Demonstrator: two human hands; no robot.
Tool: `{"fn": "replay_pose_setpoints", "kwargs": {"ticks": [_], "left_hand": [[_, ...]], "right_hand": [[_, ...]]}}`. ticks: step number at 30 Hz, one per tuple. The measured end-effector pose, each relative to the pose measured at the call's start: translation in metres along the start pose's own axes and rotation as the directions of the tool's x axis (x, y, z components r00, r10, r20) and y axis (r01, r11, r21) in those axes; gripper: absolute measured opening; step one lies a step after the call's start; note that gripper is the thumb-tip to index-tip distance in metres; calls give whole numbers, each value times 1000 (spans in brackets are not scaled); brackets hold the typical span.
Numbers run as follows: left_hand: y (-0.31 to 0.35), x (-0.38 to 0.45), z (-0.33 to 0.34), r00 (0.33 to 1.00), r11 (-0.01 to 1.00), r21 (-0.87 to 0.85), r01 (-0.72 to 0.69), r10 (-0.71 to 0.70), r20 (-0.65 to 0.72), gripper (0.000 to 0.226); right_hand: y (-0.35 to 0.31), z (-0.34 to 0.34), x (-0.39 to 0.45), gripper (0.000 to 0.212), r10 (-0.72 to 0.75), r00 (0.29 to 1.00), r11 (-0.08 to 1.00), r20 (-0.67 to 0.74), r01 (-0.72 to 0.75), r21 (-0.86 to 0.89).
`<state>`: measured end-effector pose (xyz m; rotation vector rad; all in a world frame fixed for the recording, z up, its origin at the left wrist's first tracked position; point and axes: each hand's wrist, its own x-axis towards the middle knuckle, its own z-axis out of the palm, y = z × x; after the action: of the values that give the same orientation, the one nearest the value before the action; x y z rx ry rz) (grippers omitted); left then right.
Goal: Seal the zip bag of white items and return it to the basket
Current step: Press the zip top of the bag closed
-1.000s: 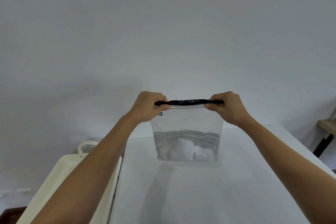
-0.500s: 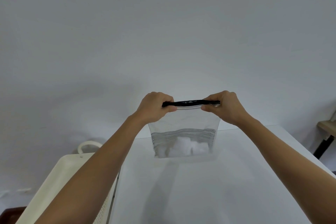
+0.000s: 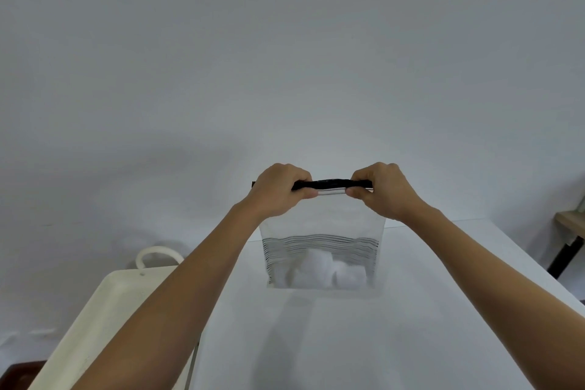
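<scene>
a cream plastic basket with a loop handle stands at the left edge of the white desk, partly hidden by the left forearm. the clear soft zip bag with thin black stripes stands upright on the desk — fluffy white items lie at its bottom. the left hand and the right hand are both closed, pinching the black zip strip at its two ends.

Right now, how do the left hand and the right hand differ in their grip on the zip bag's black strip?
The left hand pinches the black zip strip inward of its end, which pokes out beyond the knuckles; the right hand covers its own end. Both are closed on the strip of the clear plastic zip bag, level with each other.
</scene>
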<state>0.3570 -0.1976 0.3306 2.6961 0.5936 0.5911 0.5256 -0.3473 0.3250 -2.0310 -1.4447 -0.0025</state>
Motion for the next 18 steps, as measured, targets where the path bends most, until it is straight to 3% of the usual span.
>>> {"fn": "replay_pose_setpoints", "kwargs": {"ticks": [6,12,18], "left_hand": [[6,0,6,995,990,112,-82,87,-41,20],[9,0,13,988,974,186,-132,144,-51,21],[3,-3,16,992,984,131,-118,122,-22,21]], "right_hand": [[-8,-2,1,10,-34,995,997,98,40,-60],[-8,8,2,10,-16,999,999,28,17,-35],[-3,12,1,10,-51,999,996,-1,51,-68]]}}
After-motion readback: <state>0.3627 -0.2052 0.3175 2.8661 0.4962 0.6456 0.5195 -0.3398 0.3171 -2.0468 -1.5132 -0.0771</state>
